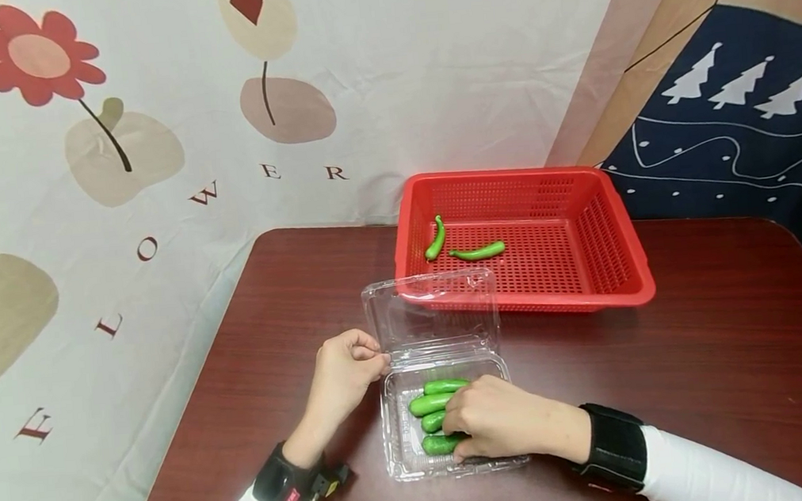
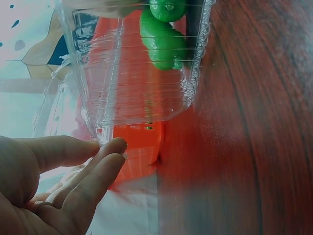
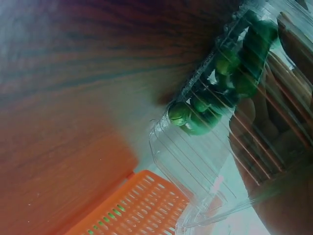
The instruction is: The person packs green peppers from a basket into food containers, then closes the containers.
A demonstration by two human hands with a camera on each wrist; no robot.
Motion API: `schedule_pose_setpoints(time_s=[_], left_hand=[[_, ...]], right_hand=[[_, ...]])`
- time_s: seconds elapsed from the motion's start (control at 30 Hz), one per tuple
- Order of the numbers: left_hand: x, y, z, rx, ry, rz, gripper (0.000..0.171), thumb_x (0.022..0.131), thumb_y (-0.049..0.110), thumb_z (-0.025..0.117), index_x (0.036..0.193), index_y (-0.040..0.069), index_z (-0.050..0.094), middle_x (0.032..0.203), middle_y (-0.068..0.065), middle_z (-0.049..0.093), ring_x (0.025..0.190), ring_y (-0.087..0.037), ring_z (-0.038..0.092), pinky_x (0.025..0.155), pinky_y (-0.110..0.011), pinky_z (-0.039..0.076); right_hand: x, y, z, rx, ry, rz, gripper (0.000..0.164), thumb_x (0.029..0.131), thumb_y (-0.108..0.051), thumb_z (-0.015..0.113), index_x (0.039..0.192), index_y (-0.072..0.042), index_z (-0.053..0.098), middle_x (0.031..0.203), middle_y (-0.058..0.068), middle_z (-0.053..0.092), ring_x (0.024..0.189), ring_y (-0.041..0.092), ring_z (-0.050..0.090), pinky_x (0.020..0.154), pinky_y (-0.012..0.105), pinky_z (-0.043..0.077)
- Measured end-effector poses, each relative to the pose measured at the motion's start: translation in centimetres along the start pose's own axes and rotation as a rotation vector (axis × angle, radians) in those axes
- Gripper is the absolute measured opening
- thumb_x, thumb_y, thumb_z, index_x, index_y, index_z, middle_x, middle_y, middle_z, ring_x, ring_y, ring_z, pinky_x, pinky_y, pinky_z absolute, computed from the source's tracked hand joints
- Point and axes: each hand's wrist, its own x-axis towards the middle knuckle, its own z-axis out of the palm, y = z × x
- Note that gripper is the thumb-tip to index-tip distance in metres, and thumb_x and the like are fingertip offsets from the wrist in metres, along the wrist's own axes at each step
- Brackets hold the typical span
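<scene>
A clear plastic clamshell container lies on the table with its lid raised on the far side. Several green chili peppers lie side by side in its base. At the left hinge corner, my left hand pinches the container's edge between thumb and fingertips, close up in the left wrist view. My right hand reaches over the right side into the base, fingers curled down on the peppers and gripping the nearest one. It covers their right ends. Through the plastic wall, the right wrist view shows peppers beside the fingers.
A red perforated basket stands behind the container, and the raised lid overlaps its front rim. Two more green chili peppers lie in the basket's left part. Patterned cloth hangs behind the dark wooden table.
</scene>
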Motion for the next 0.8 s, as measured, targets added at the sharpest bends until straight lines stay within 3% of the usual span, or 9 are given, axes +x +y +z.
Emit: schedule_pose_setpoints(time_s=[0.3, 0.47, 0.6, 0.8], left_hand=[[-0.1, 0.0, 0.0, 0.014, 0.005, 0.0, 0.013, 0.081, -0.007, 0.077, 0.086, 0.0, 0.067, 0.073, -0.007, 0.073, 0.064, -0.014, 0.069, 0.058, -0.021, 0.053], [-0.1, 0.0, 0.0, 0.014, 0.003, 0.003, 0.013, 0.081, -0.007, 0.077, 0.086, 0.0, 0.067, 0.073, -0.007, 0.073, 0.063, -0.015, 0.069, 0.057, -0.021, 0.052], [0.0, -0.1, 0.0, 0.017, 0.003, 0.006, 0.013, 0.081, -0.007, 0.077, 0.086, 0.0, 0.067, 0.073, -0.007, 0.073, 0.063, -0.014, 0.069, 0.057, -0.021, 0.052], [0.0, -0.1, 0.0, 0.017, -0.001, 0.007, 0.014, 0.081, -0.008, 0.077, 0.086, -0.001, 0.067, 0.073, -0.007, 0.074, 0.063, -0.015, 0.069, 0.056, -0.021, 0.052]], right_hand=[[-0.2, 0.3, -1.3, 0.02, 0.088, -0.009, 0.023, 0.087, -0.045, 0.082, 0.081, -0.025, 0.073, 0.078, -0.016, 0.067, 0.072, -0.001, 0.062, 0.063, 0.019, 0.051], [-0.4, 1.1, -3.8, 0.027, 0.194, -0.05, 0.02, 0.089, -0.039, 0.083, 0.084, -0.022, 0.074, 0.076, -0.014, 0.065, 0.069, -0.001, 0.056, 0.061, 0.015, 0.048], [-0.4, 1.7, -6.1, 0.006, 0.271, -0.088, 0.018, 0.089, -0.036, 0.084, 0.088, -0.019, 0.076, 0.081, -0.012, 0.068, 0.074, 0.002, 0.061, 0.066, 0.018, 0.052], [-0.4, 2.7, -9.7, 0.013, 0.343, -0.039, 0.023, 0.091, -0.039, 0.082, 0.096, -0.017, 0.078, 0.092, -0.009, 0.072, 0.084, 0.006, 0.068, 0.074, 0.025, 0.057]])
